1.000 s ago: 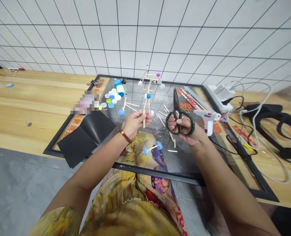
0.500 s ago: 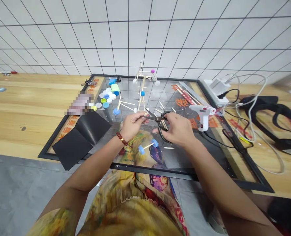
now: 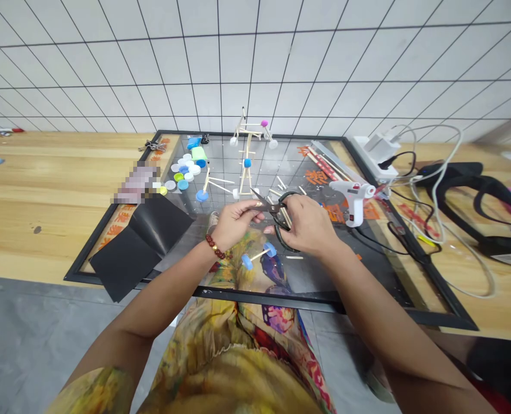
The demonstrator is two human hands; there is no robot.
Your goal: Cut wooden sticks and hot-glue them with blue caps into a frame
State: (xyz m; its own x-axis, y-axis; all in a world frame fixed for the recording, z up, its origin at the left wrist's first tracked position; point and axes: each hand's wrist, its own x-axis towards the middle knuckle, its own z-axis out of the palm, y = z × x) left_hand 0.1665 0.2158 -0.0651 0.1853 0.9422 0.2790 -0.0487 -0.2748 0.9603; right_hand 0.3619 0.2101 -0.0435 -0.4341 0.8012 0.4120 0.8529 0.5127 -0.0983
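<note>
My right hand (image 3: 311,224) grips black-handled scissors (image 3: 273,208), fingers in the loops. Their blades are apart and point left. My left hand (image 3: 235,223), with a beaded bracelet, is closed in a pinch beside the blades; what it pinches is too small to make out. Below the hands lies a thin stick with a blue bottle cap at each end (image 3: 258,255). Behind the hands stands a frame of thin wooden sticks (image 3: 247,149) with white caps, a blue cap and a pink piece. Several loose sticks (image 3: 281,185) lie partly behind the scissors.
A white glue gun (image 3: 353,201) stands right of my hands, its cord running to the power strip (image 3: 373,161). Loose bottle caps (image 3: 187,168), a blue cap with sticks (image 3: 202,196) and black sheets (image 3: 128,253) are on the left. Black straps (image 3: 457,213) lie far right.
The view has shifted slightly. The scissor blades look a little wider apart; both hands keep nearly the same places.
</note>
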